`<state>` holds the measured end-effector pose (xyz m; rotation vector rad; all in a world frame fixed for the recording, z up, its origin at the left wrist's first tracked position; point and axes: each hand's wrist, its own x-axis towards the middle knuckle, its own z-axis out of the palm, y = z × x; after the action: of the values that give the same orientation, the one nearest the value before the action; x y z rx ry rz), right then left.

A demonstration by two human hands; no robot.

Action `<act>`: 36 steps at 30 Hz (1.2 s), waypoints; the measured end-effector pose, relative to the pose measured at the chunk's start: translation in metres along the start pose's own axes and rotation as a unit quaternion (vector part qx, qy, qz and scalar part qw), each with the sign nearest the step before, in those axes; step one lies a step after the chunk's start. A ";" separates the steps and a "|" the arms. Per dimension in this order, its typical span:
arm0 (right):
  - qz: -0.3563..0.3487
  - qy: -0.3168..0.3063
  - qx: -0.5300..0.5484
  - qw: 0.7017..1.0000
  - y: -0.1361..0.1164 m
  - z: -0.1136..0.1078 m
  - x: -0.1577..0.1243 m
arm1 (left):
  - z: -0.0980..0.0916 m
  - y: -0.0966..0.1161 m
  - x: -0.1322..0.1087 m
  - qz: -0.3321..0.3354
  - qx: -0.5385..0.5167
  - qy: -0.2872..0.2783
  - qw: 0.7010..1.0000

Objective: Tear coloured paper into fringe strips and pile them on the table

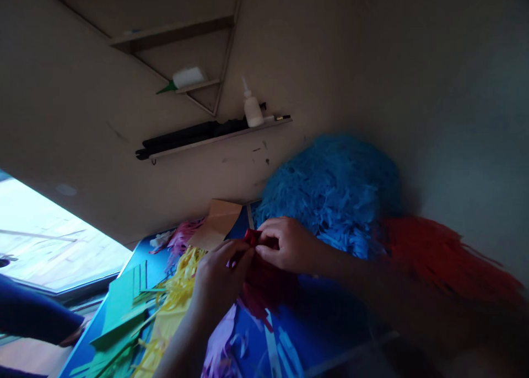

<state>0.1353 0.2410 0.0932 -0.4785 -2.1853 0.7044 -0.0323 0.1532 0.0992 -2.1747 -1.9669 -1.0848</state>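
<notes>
My left hand and my right hand meet over the blue table, fingers closed on the top edge of a dark red piece of fringed paper. Its cut strips hang down below my hands. Purple fringed paper lies just under my left wrist, with a few pale blue strips to its right. Yellow fringed paper runs along the left side of my left arm. Parts of the red paper are hidden behind my fingers.
A large blue fringed heap and red fringe lie at the right. Green paper, pink fringe and a tan sheet lie on the blue table. A wall shelf holds a white bottle. Another person's sleeve shows at left.
</notes>
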 end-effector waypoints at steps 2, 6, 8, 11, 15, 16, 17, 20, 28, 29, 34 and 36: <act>0.008 -0.008 0.011 1.000 0.000 0.000 -0.001 | 0.000 0.000 -0.001 -0.001 -0.006 -0.003 1.000; 0.002 -0.017 0.036 0.999 0.001 0.001 -0.004 | 0.000 -0.001 -0.004 -0.014 -0.002 -0.011 1.000; -0.003 -0.019 0.041 0.999 0.002 0.001 -0.005 | 0.001 0.000 -0.004 -0.017 0.001 -0.007 1.000; 0.012 -0.013 0.049 0.999 0.003 0.002 -0.005 | 0.002 0.003 -0.003 -0.017 0.011 0.010 1.000; 0.041 -0.012 0.063 0.997 0.003 0.001 -0.006 | 0.002 0.006 -0.001 -0.013 0.014 0.019 1.000; 0.047 -0.014 0.068 0.996 0.003 0.001 -0.006 | 0.002 0.006 -0.002 -0.013 0.013 0.019 1.000; 0.052 -0.016 0.074 0.996 0.003 0.001 -0.007 | 0.002 0.006 -0.002 -0.013 0.012 0.018 1.000; 0.062 -0.021 0.081 0.995 0.003 0.001 -0.008 | 0.003 0.005 -0.004 -0.014 0.013 0.015 1.000; 0.049 -0.018 -0.003 0.999 0.001 0.001 -0.008 | 0.004 0.009 -0.006 0.006 0.043 0.031 0.999; 0.042 -0.019 -0.010 0.999 0.002 0.001 -0.008 | 0.003 0.009 -0.006 0.009 0.045 0.034 0.998; 0.009 -0.054 -0.060 0.997 0.005 -0.004 -0.007 | 0.001 0.006 -0.007 0.022 0.038 0.045 0.998; -0.001 -0.065 -0.081 0.995 0.005 -0.006 -0.007 | 0.000 0.006 -0.008 0.026 0.029 0.043 0.998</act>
<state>0.1452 0.2429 0.0899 -0.5258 -2.3772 0.5721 -0.0266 0.1449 0.0975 -2.1007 -1.8719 -1.0796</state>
